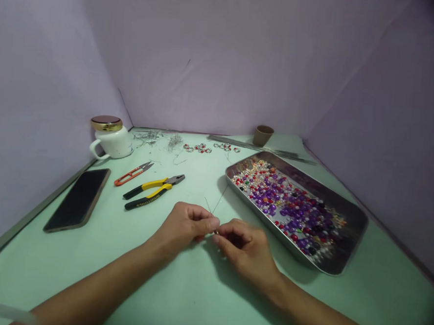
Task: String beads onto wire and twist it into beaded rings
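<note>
Our left hand (189, 224) is closed in a pinch, thumb against forefinger, and from its fingertips a thin wire (219, 201) sends two ends upward. Our right hand (252, 245) has thumb and forefinger brought together on a small shiny piece (216, 232) right at the left fingertips, its other fingers loosely curled; we cannot tell the piece's shape. We hold both over the table (194, 293), left of the metal tray (355, 225) of beads (274, 193), while pliers (168, 183) lie beyond our left wrist.
</note>
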`<state>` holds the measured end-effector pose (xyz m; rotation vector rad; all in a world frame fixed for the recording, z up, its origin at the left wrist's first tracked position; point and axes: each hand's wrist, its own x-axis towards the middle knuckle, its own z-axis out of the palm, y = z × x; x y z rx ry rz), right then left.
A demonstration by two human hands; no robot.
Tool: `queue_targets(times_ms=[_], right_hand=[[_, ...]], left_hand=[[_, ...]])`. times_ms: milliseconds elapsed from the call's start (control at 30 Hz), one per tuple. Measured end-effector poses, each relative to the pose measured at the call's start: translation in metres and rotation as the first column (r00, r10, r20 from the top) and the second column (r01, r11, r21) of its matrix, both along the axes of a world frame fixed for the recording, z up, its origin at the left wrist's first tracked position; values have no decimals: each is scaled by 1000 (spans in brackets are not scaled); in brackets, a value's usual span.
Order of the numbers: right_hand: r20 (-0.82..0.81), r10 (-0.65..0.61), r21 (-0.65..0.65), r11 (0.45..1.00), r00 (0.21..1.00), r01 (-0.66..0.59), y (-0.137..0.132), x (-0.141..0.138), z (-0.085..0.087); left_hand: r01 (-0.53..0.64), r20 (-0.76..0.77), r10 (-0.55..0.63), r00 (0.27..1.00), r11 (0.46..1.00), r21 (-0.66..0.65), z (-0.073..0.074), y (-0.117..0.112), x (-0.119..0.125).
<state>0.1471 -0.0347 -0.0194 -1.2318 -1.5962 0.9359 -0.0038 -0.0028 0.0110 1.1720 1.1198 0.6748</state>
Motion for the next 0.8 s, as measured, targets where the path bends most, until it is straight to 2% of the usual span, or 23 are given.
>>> queue_targets(times_ms=[67, 167, 267, 333, 433, 533, 667, 733, 800], right_hand=[[14, 6, 6, 1000, 1000, -6, -1, 0, 0], [-105, 74, -83, 993, 992, -83, -1, -1, 3], [-316, 141, -217, 952, 938, -216, -1, -2, 7], [-408, 136, -282, 922, 903, -266, 0, -2, 9], [-413, 60, -320, 925, 909, -207, 2, -2, 9], [-323, -15, -307, 947, 946, -89, 3, -2, 6], [-231, 7, -252, 965, 973, -66, 1, -3, 3], [-239, 15, -214, 974, 971, -68, 0, -1, 4], [-335, -31, -219, 975, 942, -46, 2, 1, 5]], left_hand=[[-20, -93, 22, 995, 999, 30, 4, -2, 2], [0, -122, 5, 993, 999, 37, 8, -1, 1], [96, -25, -95, 995, 994, 45, 6, 3, -3], [133, 82, -136, 987, 990, 46, 3, 4, -6], [104, 165, -107, 980, 994, 26, -3, 5, -6], [54, 132, -55, 990, 998, 15, -6, 3, -3], [45, 97, -45, 994, 999, 5, -7, 2, -2], [29, 137, -30, 990, 1000, 12, -5, 4, -3], [-31, 223, 25, 975, 999, 22, -2, 7, -4]])
